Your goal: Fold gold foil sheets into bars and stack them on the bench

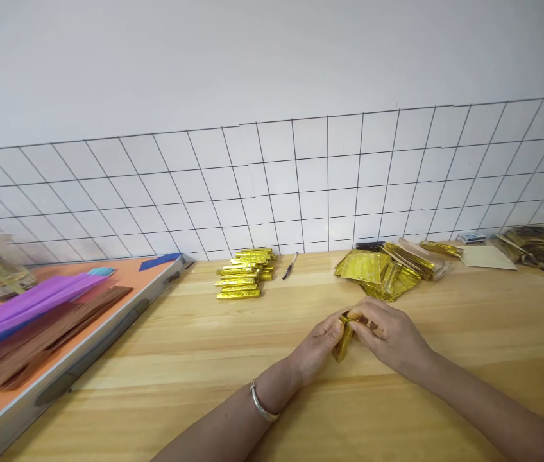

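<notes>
A small folded gold foil paper piece (342, 346), shaped like a narrow box, is held upright at a slant above the table. My left hand (317, 346) closes around its side with the thumb near the top. At its upper end, the fingers of my right hand (387, 333) pinch the foil edge. Beyond my hands, to the left, lies a stack of narrow gold foil bars (240, 276). Flat gold foil sheets (373, 269) are piled behind my right hand.
A pen (290, 266) lies on the wooden table (166, 359) near the tiled wall. To the left, an orange-topped board (103, 289) bears purple paper (36, 301) and brown paper strips (60, 333). At the far right are a pale card (488, 257) and a dark gold heap (541, 244).
</notes>
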A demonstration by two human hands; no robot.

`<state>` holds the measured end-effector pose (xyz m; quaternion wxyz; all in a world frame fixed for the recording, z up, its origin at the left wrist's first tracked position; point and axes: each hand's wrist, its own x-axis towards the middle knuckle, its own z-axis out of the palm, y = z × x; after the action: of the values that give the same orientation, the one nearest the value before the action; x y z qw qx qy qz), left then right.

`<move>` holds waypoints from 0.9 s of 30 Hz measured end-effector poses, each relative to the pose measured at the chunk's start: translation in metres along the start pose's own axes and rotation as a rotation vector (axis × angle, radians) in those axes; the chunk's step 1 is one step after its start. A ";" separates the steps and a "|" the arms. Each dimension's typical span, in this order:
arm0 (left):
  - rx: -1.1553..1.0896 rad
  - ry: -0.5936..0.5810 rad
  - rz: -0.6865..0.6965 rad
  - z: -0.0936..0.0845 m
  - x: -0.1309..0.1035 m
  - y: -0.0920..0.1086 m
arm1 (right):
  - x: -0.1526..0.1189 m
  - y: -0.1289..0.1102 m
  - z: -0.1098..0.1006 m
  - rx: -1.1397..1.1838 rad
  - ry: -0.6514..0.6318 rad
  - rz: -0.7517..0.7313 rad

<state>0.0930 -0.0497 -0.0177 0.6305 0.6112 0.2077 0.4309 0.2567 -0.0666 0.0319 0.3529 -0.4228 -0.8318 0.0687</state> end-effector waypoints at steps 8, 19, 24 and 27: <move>-0.054 0.049 0.058 0.007 -0.003 0.001 | -0.007 -0.001 0.011 -0.076 0.105 0.032; -0.097 0.135 0.065 0.007 -0.002 -0.004 | -0.004 0.005 0.017 0.391 0.057 0.122; -0.072 0.132 0.067 0.005 -0.002 -0.003 | -0.005 0.006 0.019 0.345 0.112 0.118; -0.079 0.143 0.076 0.004 -0.001 -0.003 | -0.007 0.007 0.021 0.306 0.152 0.096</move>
<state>0.0965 -0.0530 -0.0202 0.6210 0.5611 0.2118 0.5047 0.2507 -0.0633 0.0094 0.4713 -0.4075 -0.7615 0.1789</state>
